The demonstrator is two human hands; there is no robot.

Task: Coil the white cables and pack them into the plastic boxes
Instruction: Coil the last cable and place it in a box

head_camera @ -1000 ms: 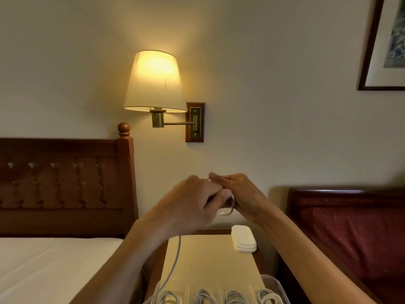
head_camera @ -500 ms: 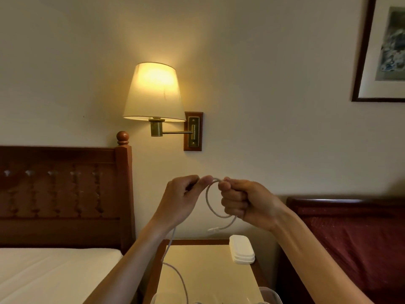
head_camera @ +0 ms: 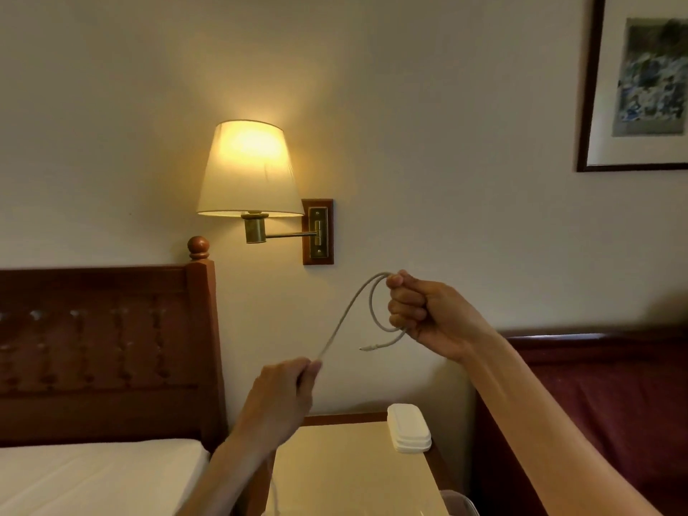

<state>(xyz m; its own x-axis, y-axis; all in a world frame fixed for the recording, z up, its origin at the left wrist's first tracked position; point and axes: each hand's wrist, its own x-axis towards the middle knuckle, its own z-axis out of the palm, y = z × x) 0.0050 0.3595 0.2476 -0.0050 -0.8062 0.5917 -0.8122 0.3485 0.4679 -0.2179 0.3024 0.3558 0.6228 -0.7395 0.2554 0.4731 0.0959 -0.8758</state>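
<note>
A bedroom, likely a hotel room, is shown: two wooden headboards are set either side of a nightstand, a lit wall lamp and framed picture above

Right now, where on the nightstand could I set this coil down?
The nightstand top is bare between the left forearm and the white stack at its back right corner. The near right corner is taken by a clear plastic box. Both the left hand and right hand hold the cable.
</note>
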